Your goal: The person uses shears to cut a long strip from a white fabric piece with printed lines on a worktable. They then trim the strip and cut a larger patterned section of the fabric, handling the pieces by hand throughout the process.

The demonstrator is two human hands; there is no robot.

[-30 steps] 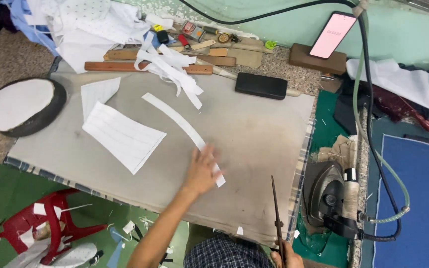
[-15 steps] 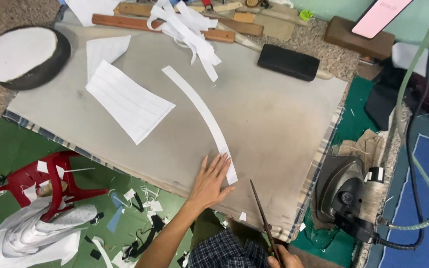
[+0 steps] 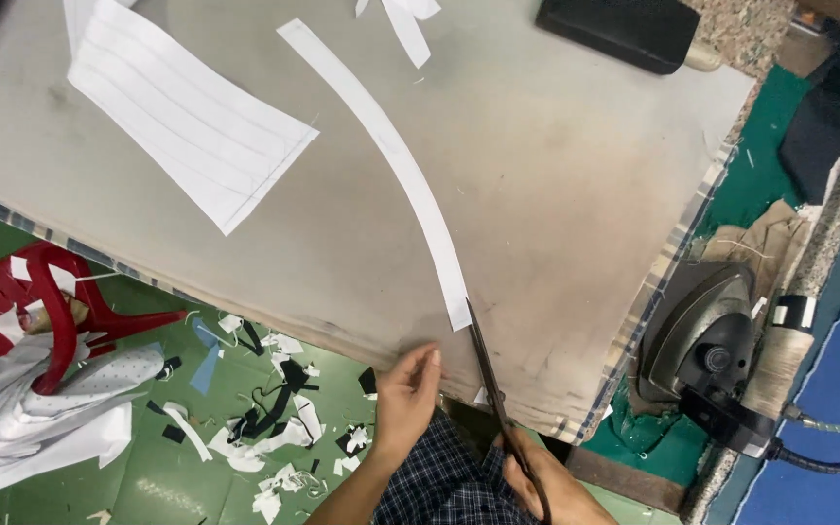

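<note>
A long curved white strip [image 3: 396, 156] lies across the grey padded table [image 3: 556, 194], its near end by the table's front edge. My right hand [image 3: 537, 481] grips dark scissors [image 3: 488, 369] whose tip touches that near end. My left hand [image 3: 405, 399] hovers at the front edge just left of the strip's end, fingers together, holding nothing. A white rectangular piece with stitched lines [image 3: 187, 112] lies to the left on the table.
A black iron [image 3: 707, 340] with a hose stands at the table's right. A black rectangular block [image 3: 624, 29] sits at the back. A red plastic chair [image 3: 46, 301] with white cloth and several cloth scraps [image 3: 264, 418] lie on the green floor.
My left hand has lifted off the strip's end and drawn back to the table edge. The scissors have moved up so their tip meets the strip. The view has dropped closer to the table.
</note>
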